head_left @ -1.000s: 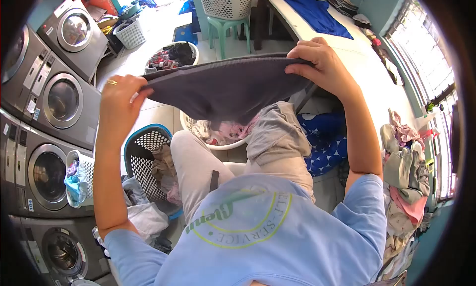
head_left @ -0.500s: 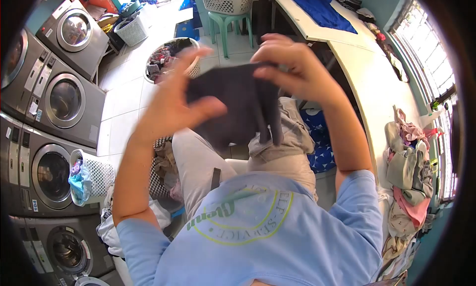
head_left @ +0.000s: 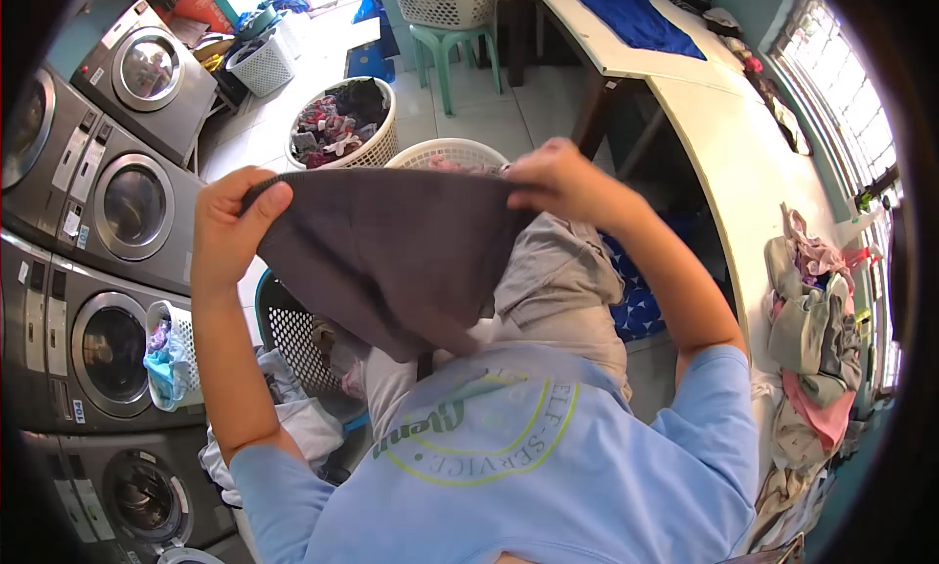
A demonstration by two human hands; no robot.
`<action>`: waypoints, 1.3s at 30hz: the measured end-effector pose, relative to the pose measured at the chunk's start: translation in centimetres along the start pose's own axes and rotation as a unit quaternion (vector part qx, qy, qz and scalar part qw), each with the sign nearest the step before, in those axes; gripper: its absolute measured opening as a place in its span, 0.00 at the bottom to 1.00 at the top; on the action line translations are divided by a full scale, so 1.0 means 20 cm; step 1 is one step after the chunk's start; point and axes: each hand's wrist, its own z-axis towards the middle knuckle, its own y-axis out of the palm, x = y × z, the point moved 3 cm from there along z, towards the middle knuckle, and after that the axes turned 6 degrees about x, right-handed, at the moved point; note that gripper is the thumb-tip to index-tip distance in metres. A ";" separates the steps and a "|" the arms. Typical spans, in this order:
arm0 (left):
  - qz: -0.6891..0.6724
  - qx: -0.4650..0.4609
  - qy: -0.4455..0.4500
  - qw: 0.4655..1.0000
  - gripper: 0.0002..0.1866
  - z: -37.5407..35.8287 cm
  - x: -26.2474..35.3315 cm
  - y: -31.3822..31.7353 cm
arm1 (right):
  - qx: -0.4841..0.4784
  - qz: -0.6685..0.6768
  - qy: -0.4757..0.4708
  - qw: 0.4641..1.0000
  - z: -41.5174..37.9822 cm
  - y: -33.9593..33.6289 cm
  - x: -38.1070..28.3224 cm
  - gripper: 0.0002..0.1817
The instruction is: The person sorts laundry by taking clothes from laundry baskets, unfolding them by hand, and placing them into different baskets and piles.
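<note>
A dark grey garment point(head_left: 401, 241) is stretched out between both hands, its straight upper edge pulled taut and its lower part hanging in folds over my lap. My left hand point(head_left: 235, 217) grips one upper corner, thumb pressed on top. At the other end, my right hand point(head_left: 567, 182) pinches the opposite corner with closed fingers. Below it, on my right thigh, rests a pile of beige-grey clothes point(head_left: 558, 280). The garment partly covers a white basket point(head_left: 445, 153) in front of me.
Stacked dryers point(head_left: 117, 339) line the left side. Another white basket point(head_left: 377, 153) full of clothes stands ahead, and a dark basket point(head_left: 293, 339) beside my left leg. A long table point(head_left: 753, 163) on the right carries heaped clothes point(head_left: 812, 339). A green stool point(head_left: 455, 45) bears a basket.
The dark grey garment was bunched and blurred between raised hands; now it is spread wide. My left hand has moved outward and down and closed on its corner; my right hand has lowered slightly.
</note>
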 end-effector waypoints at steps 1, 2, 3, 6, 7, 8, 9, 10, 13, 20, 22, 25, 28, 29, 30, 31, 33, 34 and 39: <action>0.108 -0.015 -0.001 0.994 0.10 -0.01 0.00 -0.02 | 0.076 -0.064 -0.006 0.995 0.00 -0.07 0.01 0.09; 0.147 -0.012 -0.016 0.989 0.10 -0.01 0.01 -0.02 | 0.107 -0.095 -0.007 0.990 0.00 -0.13 0.01 0.09; 0.145 -0.014 -0.014 0.989 0.10 0.00 0.03 -0.01 | 0.137 -0.127 -0.008 0.982 0.01 -0.19 0.01 0.10; 0.430 0.061 0.216 0.875 0.12 0.01 0.14 0.11 | 0.207 -0.213 -0.052 0.953 0.03 -0.36 -0.05 0.07; 0.442 0.062 0.257 0.857 0.10 0.01 0.17 0.15 | 0.223 -0.213 -0.056 0.950 0.03 -0.40 -0.05 0.09; 0.454 0.054 0.279 0.844 0.10 0.01 0.17 0.18 | 0.246 -0.236 -0.067 0.938 0.01 -0.45 -0.05 0.13; 0.466 0.045 0.300 0.831 0.11 0.00 0.17 0.22 | 0.255 -0.239 -0.069 0.934 -0.02 -0.50 -0.05 0.14; 0.467 0.045 0.328 0.820 0.12 -0.02 0.17 0.29 | 0.286 -0.210 -0.031 0.934 -0.08 -0.52 -0.05 0.14; 0.470 -0.006 0.384 0.795 0.13 -0.15 0.08 0.54 | 0.327 -0.189 0.057 0.924 -0.33 -0.49 0.03 0.15; 0.289 -0.318 0.081 0.899 0.35 -0.60 -0.60 1.16 | 0.160 0.064 0.349 0.921 -1.23 0.30 0.53 0.19; 0.261 -0.274 0.009 0.926 0.38 -0.69 -0.78 1.24 | 0.281 0.411 0.537 0.681 -1.41 0.60 0.59 0.23; 0.231 -0.201 -0.070 0.949 0.35 -0.70 -0.88 1.28 | 0.365 0.362 0.576 0.635 -1.39 0.77 0.60 0.20; 0.233 -0.286 -0.083 0.925 0.23 -0.61 -0.87 1.28 | 0.410 0.526 0.476 0.573 -1.44 0.85 0.75 0.21; 0.227 -0.262 -0.019 0.938 0.19 -0.57 -0.86 1.27 | 0.405 0.530 0.471 0.577 -1.45 0.86 0.78 0.21; 0.222 -0.234 0.045 0.945 0.16 -0.53 -0.85 1.25 | 0.443 0.562 0.458 0.527 -1.47 0.88 0.78 0.18; 0.229 -0.223 0.042 0.946 0.16 -0.49 -0.83 1.22 | 0.475 0.592 0.445 0.475 -1.49 0.90 0.78 0.15; 0.146 -0.045 0.127 0.980 0.13 -0.39 -0.68 1.11 | 0.465 0.555 0.469 0.507 -1.46 0.91 0.78 0.13; -0.006 -0.010 0.041 0.999 0.10 -0.36 -0.65 1.08 | 0.374 0.645 0.496 0.446 -1.43 0.92 0.75 0.15; -0.124 0.125 -0.036 0.984 0.12 -0.30 -0.46 0.76 | 0.254 0.695 0.560 0.373 -1.30 0.79 0.82 0.23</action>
